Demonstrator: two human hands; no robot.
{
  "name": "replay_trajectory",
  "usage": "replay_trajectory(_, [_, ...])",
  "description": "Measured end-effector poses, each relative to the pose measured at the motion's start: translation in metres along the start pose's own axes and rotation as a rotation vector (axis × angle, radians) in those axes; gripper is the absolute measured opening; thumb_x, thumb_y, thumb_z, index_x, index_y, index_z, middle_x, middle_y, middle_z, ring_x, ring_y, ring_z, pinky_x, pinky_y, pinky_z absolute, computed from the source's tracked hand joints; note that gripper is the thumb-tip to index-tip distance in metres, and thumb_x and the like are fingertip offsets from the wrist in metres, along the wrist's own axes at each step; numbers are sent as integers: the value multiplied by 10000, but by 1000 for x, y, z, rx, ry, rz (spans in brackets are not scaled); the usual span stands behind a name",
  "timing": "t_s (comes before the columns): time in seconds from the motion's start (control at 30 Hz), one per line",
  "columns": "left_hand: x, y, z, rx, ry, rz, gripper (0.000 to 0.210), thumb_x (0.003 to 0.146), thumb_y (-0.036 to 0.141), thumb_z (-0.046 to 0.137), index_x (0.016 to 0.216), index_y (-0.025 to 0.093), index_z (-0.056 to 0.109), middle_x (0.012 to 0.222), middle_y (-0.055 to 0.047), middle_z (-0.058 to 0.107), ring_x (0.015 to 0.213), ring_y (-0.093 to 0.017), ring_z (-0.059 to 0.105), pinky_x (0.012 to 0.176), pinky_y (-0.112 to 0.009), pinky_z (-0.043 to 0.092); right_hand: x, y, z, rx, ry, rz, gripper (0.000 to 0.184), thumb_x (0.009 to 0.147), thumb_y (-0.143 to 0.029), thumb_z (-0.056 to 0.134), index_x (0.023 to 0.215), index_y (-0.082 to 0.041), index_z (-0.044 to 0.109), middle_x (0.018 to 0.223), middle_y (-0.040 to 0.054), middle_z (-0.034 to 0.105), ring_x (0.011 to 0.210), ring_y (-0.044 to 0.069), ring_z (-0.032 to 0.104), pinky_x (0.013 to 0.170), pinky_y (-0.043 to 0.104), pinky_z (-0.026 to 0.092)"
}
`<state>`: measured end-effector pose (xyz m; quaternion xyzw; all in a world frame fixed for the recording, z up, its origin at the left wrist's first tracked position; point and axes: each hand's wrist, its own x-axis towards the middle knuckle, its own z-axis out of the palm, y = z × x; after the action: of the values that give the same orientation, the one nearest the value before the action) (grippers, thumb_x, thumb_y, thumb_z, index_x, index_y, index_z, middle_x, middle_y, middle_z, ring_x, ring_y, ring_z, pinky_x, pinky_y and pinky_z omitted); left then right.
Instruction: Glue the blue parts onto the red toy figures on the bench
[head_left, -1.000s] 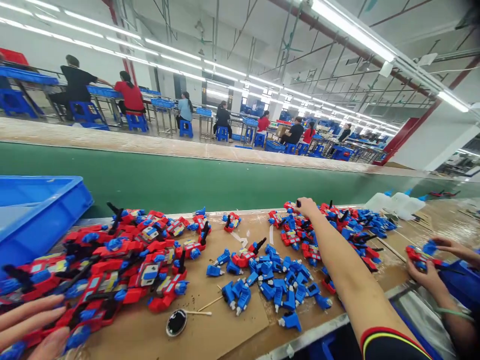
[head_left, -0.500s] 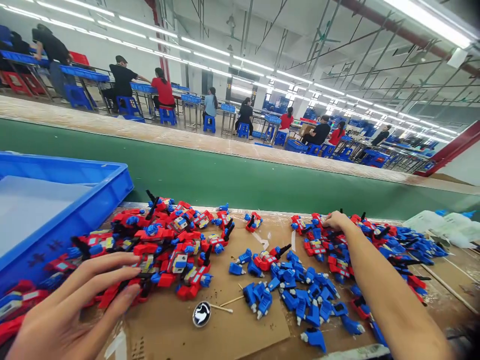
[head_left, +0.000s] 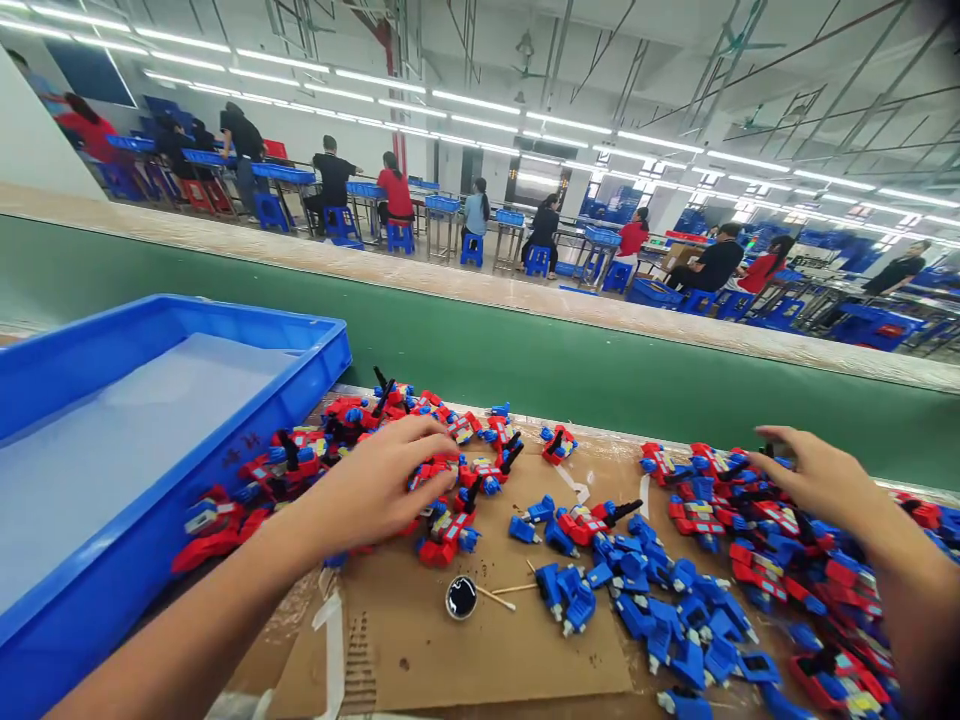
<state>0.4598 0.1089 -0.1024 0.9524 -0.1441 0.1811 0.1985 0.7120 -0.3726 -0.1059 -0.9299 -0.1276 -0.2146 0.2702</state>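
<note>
My left hand [head_left: 394, 480] is over the left pile of red and blue toy robot figures [head_left: 446, 535], its fingers apart and curved downward; I cannot tell whether the fingertips touch a figure. Across the bench, my right hand [head_left: 821, 475] hovers at a second pile of the same figures [head_left: 697, 515], with thumb and fingers spread and nothing visible between them. Between the piles lie many loose blue toy parts [head_left: 667, 590] with pale pegs. One figure [head_left: 585, 522] with a black arm rests among these parts. Another figure [head_left: 559, 443] lies alone farther back.
A blue tray [head_left: 300, 385] lined with a white sheet stands at left. On the cardboard [head_left: 495, 660] sit a small round cup of dark liquid [head_left: 460, 598] and cotton swabs [head_left: 495, 600]. A green barrier [head_left: 480, 350] runs behind; people sit at tables beyond it.
The camera view has swung left, bringing more of the tray into sight. My left hand has moved forward and right over its pile. My right hand has lifted from its pile with fingers spread.
</note>
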Motion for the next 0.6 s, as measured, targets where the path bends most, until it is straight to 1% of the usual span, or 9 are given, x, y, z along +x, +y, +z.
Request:
replay_trajectory(0.1, [68, -5, 26, 157, -489, 33, 309, 978, 315, 478, 1175, 181, 676, 1153, -135, 664, 1065, -282, 629, 948, -383, 492, -40, -58, 17, 129, -332, -297, 368, 884, -523, 651, 1122, -255, 732, 1106, 139, 713, 969, 274, 683, 841, 436, 512])
replay_trajectory(0.17, [110, -11, 49, 213, -579, 14, 354, 963, 215, 452, 1260, 144, 631, 1232, -178, 631, 1104, -301, 617, 936, -396, 497, -69, -87, 31, 129, -439, -440, 367, 916, -541, 557, 1104, -275, 726, 1165, 112, 694, 1083, 314, 645, 952, 501, 499])
replay_trajectory(0.2, [127, -14, 61, 223, -608, 10, 388, 941, 173, 475, 1308, 141, 597, 1288, -184, 606, 1128, -296, 609, 934, -387, 499, -84, -96, 37, 115, -426, -452, 356, 916, -525, 541, 1085, -273, 725, 1169, 105, 690, 1102, 325, 633, 981, 528, 487])
replay_trajectory(0.23, [141, -16, 72, 221, -632, 15, 431, 914, 150, 520, 1342, 143, 569, 1319, -181, 593, 1131, -284, 610, 925, -376, 505, -100, -100, 43, 112, -379, -421, 349, 914, -506, 535, 1088, -266, 719, 1170, 102, 685, 1106, 326, 628, 990, 536, 485])
replay_trajectory(0.3, [159, -18, 90, 217, -727, 38, 475, 848, 147, 647, 1319, 153, 584, 1268, -146, 635, 1051, -244, 641, 878, -355, 529, -135, -96, 51, 181, -216, -227, 368, 907, -496, 552, 1142, -244, 683, 1151, 106, 682, 1047, 303, 648, 934, 495, 527])
replay_trajectory(0.37, [165, -18, 104, 215, -804, 67, 369, 808, 167, 716, 1173, 143, 669, 1092, -103, 704, 906, -212, 663, 812, -348, 542, -171, -84, 59, 307, -14, 62, 416, 903, -523, 573, 1181, -219, 637, 1094, 110, 688, 938, 269, 674, 801, 417, 572])
replay_trajectory(0.43, [165, -19, 114, 213, -824, 104, 223, 805, 172, 712, 1026, 146, 719, 969, -89, 720, 829, -208, 656, 777, -340, 533, -197, -72, 69, 399, 61, 267, 451, 888, -545, 591, 1169, -194, 616, 1015, 108, 696, 827, 244, 678, 675, 361, 570])
replay_trajectory(0.5, [163, -23, 117, 189, -815, 158, 151, 792, 180, 708, 940, 170, 738, 986, -93, 720, 862, -215, 652, 794, -315, 514, -204, -65, 78, 407, 6, 300, 463, 864, -540, 606, 1146, -172, 623, 979, 109, 693, 792, 235, 669, 641, 346, 558])
replay_trajectory(0.6, [163, -29, 108, 121, -776, 229, 115, 787, 214, 708, 895, 181, 732, 1124, -87, 696, 992, -210, 637, 886, -266, 482, -182, -56, 83, 346, -65, 214, 457, 834, -510, 599, 1121, -158, 647, 1025, 119, 685, 796, 229, 655, 654, 354, 549])
